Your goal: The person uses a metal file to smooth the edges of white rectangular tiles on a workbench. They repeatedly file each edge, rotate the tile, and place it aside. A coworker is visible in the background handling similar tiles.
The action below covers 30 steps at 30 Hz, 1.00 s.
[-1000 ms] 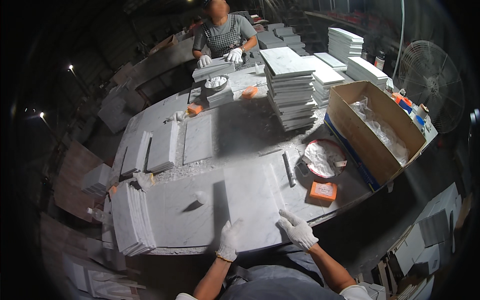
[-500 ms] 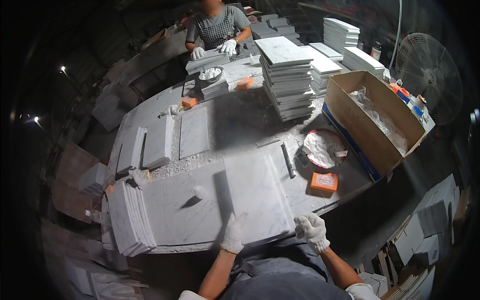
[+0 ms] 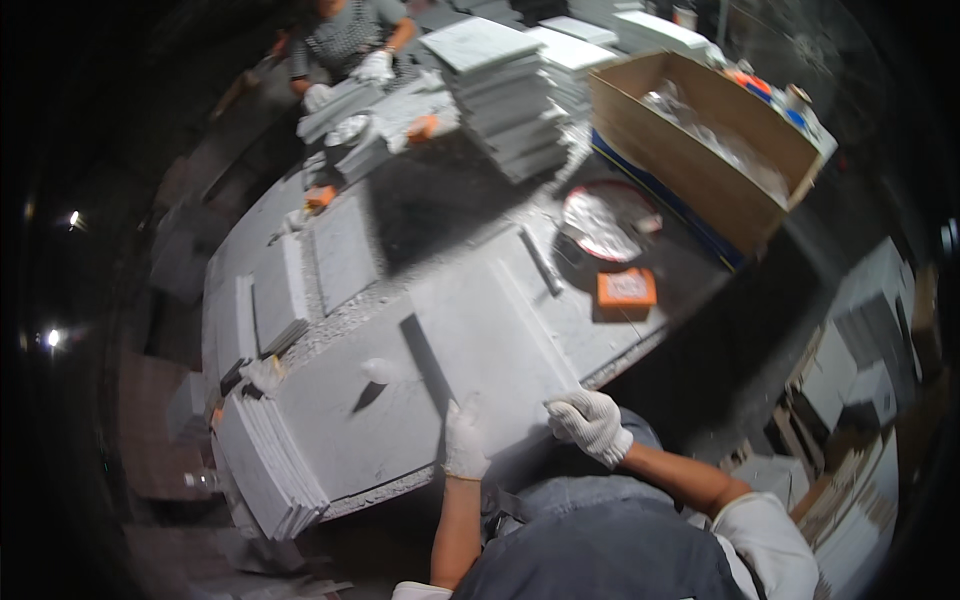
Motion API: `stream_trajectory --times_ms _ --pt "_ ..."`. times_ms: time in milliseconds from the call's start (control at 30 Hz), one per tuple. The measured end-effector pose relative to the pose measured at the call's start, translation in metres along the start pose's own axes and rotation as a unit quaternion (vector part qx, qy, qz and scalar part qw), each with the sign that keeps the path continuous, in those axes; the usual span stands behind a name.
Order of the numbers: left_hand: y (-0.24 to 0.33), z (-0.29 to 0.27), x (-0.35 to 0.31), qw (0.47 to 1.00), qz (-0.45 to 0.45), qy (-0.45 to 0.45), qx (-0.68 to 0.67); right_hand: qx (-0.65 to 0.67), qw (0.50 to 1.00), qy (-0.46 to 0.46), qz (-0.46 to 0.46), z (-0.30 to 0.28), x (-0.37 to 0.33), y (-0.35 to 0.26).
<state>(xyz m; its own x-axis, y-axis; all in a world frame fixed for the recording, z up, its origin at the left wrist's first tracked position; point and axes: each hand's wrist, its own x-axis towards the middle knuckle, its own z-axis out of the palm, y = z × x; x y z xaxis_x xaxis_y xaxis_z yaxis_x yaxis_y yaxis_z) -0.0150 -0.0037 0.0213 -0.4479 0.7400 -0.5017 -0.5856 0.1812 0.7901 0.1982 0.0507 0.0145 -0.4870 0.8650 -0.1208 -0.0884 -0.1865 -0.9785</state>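
A large pale marble tile [image 3: 490, 330] lies at the table's near edge, raised enough to throw a dark shadow on the surface to its left. My gloved left hand [image 3: 466, 442] grips its near left edge, fingers along the side. Beside the near right corner, my gloved right hand [image 3: 590, 425] is closed with fingertips pinched at the tile's edge; whatever is in them is hidden. A small white lump [image 3: 375, 372] sits left of the tile. Right of it are a dark rod-shaped tool [image 3: 541, 262], an orange box [image 3: 627, 289] and a red-rimmed bowl of white material [image 3: 606, 222].
Several tiles [image 3: 268, 465] stand stacked at the near left. A tall tile stack [image 3: 495, 100] rises at the back, beside a long cardboard box [image 3: 690, 130] holding clear plastic. Across the table, a gloved co-worker [image 3: 350, 50] handles tiles. More slabs [image 3: 850, 350] lean at right.
The view has swung, so the table sits higher and tilted. My right hand has come in against the tile's near right corner. My left hand stays at its left edge.
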Motion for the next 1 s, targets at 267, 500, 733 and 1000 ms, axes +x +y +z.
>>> stream_trajectory --times_ms 267,500,733,1000 --pt "0.006 0.013 -0.008 1.0 0.018 -0.01 -0.01 0.056 0.998 0.024 -0.019 0.003 -0.001 0.007" --pt "-0.004 -0.001 0.005 0.999 -0.012 0.012 -0.034 0.006 0.999 0.03 -0.014 0.0 0.001 0.014" --pt "-0.019 -0.017 0.014 1.0 0.028 0.004 0.006 0.008 0.999 0.042 -0.022 0.001 0.001 0.013" --pt "-0.017 -0.016 0.015 0.999 0.039 0.001 0.015 -0.049 0.996 0.025 -0.069 -0.001 0.002 0.008"
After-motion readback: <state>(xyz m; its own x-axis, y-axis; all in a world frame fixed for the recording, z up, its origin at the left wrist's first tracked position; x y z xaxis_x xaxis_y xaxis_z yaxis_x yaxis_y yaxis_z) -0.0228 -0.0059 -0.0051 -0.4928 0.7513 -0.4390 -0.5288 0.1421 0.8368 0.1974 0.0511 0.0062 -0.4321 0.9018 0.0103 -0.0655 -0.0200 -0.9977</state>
